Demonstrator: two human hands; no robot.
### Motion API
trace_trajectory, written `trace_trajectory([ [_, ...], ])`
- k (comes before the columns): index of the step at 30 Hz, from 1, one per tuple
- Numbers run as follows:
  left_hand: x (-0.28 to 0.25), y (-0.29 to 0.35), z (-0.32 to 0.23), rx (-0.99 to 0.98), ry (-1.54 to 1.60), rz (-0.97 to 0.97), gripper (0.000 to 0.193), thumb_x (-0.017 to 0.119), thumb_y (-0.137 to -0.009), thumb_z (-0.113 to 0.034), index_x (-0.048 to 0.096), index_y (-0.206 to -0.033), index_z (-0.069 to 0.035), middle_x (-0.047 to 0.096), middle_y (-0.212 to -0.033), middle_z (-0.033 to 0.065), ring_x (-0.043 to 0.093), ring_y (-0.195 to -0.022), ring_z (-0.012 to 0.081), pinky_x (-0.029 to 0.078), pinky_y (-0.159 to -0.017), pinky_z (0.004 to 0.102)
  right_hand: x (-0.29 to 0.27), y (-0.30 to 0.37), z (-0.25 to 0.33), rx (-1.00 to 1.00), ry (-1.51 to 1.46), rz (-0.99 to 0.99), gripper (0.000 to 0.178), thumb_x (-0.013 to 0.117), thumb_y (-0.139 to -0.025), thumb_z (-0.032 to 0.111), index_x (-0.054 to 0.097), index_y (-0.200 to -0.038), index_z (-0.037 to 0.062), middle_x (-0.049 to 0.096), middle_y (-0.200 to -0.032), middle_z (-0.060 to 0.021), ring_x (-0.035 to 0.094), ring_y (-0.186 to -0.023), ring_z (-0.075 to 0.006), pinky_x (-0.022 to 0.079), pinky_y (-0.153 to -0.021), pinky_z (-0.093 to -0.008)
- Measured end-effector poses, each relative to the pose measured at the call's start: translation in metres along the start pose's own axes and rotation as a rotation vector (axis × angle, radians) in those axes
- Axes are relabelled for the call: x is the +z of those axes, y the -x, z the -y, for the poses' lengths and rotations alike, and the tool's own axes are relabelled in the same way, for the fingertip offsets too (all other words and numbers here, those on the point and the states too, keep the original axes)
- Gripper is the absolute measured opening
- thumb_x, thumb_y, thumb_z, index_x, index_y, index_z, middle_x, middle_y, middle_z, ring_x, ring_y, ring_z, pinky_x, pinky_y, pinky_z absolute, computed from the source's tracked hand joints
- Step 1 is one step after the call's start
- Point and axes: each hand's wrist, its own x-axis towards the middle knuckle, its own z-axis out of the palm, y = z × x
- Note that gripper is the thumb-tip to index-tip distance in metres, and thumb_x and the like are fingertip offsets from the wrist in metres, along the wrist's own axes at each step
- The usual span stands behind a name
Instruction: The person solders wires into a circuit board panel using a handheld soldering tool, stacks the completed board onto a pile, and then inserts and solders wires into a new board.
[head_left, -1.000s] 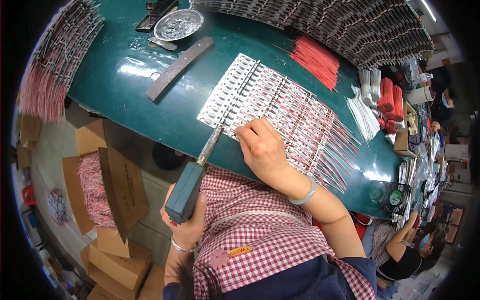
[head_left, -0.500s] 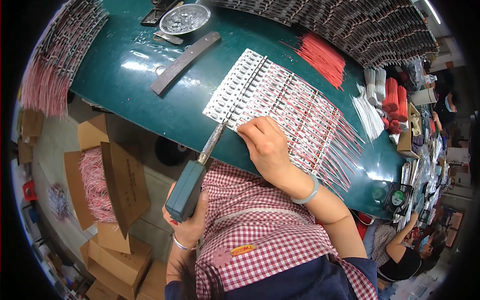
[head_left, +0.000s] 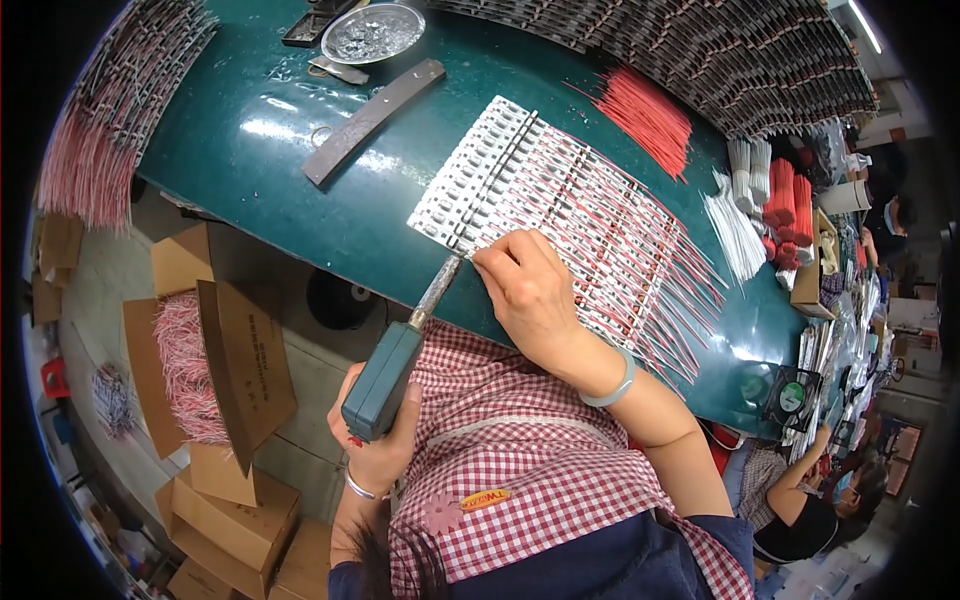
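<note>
My left hand [head_left: 378, 455] is wrapped round the dark green body of a soldering gun [head_left: 384, 378], low in front of the apron. Its metal barrel slants up to the near edge of a white circuit board panel [head_left: 482, 165], ending close to my right fingertips. My right hand [head_left: 532, 300] is pinched at that same edge; what lies between thumb and finger is too small to make out. Rows of red and white wires [head_left: 625, 260] run across the panel and hang past its right side. Dark strips cross the board between the rows.
Beyond the panel lie loose red wires [head_left: 645, 125] and white wires [head_left: 735, 230]. A grey bar [head_left: 372, 122] and a metal bowl [head_left: 373, 35] sit on the green table [head_left: 240, 150]. Wired boards are stacked left and behind. An open carton [head_left: 245, 370] stands left; a co-worker [head_left: 800, 505] sits right.
The soldering gun has shifted slightly right, its tip drawn back a little toward me at the panel's edge. My right hand has barely moved and remains pinched.
</note>
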Motion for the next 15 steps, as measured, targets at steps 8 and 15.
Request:
trace_trajectory([
  [8,0.0008,0.0002,-0.0003,-0.030,0.002,0.014,0.021,0.074,-0.081,0.001,0.066,-0.099,0.006,0.066,-0.091,0.0097,0.064,-0.077,0.0157,0.051,-0.069,0.0272,-0.0007,0.0014,-0.0005,-0.001,0.002,0.004,0.016,0.076,-0.077,0.000,0.069,-0.091,0.0041,0.061,-0.085,-0.0068,0.061,-0.079,-0.0253,0.050,-0.067,-0.0362],
  [15,-0.0006,-0.0036,-0.0023,0.023,-0.068,0.033,0.019,0.075,-0.081,-0.001,0.066,-0.097,0.005,0.064,-0.087,0.0088,0.063,-0.073,0.0158,0.050,-0.067,0.0272,0.0008,0.0006,-0.0030,-0.011,0.015,0.008,0.015,0.076,-0.077,0.001,0.070,-0.091,0.0039,0.061,-0.085,-0.0069,0.061,-0.079,-0.0255,0.051,-0.066,-0.0364],
])
